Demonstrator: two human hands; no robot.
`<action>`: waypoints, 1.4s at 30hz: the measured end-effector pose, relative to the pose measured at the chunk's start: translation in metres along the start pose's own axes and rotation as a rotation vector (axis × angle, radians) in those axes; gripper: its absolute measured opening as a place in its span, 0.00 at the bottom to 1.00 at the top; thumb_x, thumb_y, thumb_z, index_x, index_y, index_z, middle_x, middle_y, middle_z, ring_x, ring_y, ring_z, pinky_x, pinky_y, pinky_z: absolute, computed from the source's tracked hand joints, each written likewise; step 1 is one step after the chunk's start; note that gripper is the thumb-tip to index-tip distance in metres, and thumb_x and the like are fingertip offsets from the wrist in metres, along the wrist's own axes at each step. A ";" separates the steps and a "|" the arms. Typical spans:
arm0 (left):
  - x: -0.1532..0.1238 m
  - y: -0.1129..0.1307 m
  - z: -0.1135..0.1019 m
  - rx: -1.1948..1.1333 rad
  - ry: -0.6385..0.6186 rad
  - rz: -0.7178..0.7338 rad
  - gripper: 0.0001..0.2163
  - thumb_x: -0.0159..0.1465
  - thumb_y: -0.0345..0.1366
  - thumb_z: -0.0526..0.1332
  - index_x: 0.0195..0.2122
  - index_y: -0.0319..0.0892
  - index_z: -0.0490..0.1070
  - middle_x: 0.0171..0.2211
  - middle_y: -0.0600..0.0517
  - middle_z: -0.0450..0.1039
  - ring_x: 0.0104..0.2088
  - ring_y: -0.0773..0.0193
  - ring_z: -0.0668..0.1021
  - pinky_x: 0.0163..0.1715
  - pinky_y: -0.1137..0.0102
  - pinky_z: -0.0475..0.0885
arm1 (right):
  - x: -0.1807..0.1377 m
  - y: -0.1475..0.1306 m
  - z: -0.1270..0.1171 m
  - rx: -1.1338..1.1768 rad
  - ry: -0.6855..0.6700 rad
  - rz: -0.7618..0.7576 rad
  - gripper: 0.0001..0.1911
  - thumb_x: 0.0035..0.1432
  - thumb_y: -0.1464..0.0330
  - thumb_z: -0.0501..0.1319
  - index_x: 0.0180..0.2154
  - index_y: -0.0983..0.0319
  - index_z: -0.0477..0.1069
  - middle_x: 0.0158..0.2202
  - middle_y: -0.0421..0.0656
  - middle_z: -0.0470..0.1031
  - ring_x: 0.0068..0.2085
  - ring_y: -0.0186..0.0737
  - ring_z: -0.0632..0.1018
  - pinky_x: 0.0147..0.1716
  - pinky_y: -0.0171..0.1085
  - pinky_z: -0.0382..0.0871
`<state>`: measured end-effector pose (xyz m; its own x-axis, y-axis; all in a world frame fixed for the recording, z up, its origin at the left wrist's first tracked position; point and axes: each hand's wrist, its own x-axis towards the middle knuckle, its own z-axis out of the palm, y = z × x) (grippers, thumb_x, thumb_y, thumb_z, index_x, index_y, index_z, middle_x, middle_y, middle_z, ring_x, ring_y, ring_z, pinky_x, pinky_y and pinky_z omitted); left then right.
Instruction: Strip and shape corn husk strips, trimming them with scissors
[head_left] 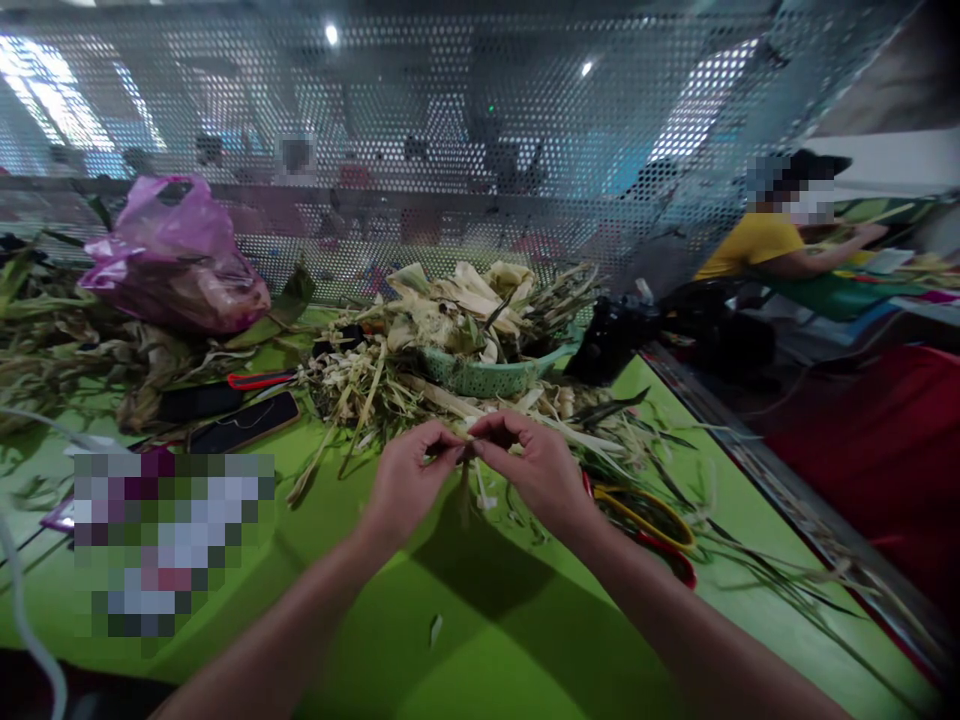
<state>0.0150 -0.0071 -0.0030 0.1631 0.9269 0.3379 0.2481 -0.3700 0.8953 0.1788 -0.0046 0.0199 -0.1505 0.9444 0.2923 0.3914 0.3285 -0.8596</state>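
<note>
My left hand [409, 480] and my right hand [529, 465] meet above the green table [480, 620], fingertips pinched together on a thin pale strip of dried leaf [466, 470] whose end hangs down between them. Both hands are closed on that strip. Just beyond them lies a heap of dried husks and leaf strips [390, 385].
A green basket [487, 375] full of husks stands behind the heap. Red-and-yellow scissors [652, 525] lie right of my right hand. Two phones [244, 420] and a pink plastic bag [176, 255] are at the left. A perforated screen runs along the back; a person in yellow [757, 245] sits at the right.
</note>
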 end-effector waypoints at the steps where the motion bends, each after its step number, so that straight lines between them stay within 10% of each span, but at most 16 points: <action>1: 0.000 0.001 0.000 -0.013 -0.008 -0.009 0.04 0.60 0.33 0.59 0.30 0.40 0.72 0.28 0.53 0.73 0.30 0.66 0.72 0.32 0.73 0.66 | 0.000 -0.001 0.000 0.011 0.011 0.012 0.05 0.53 0.69 0.61 0.33 0.62 0.74 0.29 0.41 0.75 0.30 0.37 0.74 0.32 0.36 0.67; 20: 0.004 0.003 -0.001 -0.301 -0.245 -0.133 0.09 0.64 0.39 0.54 0.38 0.40 0.68 0.35 0.50 0.70 0.37 0.64 0.72 0.40 0.69 0.67 | -0.001 0.000 -0.003 0.005 -0.013 -0.180 0.09 0.54 0.70 0.62 0.39 0.58 0.73 0.37 0.43 0.75 0.40 0.41 0.74 0.42 0.41 0.68; 42: 0.004 0.008 -0.006 -0.285 -0.271 -0.117 0.04 0.62 0.34 0.55 0.36 0.41 0.68 0.31 0.52 0.65 0.33 0.66 0.66 0.33 0.73 0.62 | 0.004 0.004 -0.005 0.288 0.013 0.112 0.07 0.53 0.65 0.59 0.27 0.61 0.65 0.25 0.37 0.64 0.27 0.34 0.64 0.27 0.34 0.58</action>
<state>0.0120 -0.0057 0.0071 0.4050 0.8976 0.1743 0.0113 -0.1956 0.9806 0.1839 0.0004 0.0199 -0.1088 0.9752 0.1926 0.1317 0.2062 -0.9696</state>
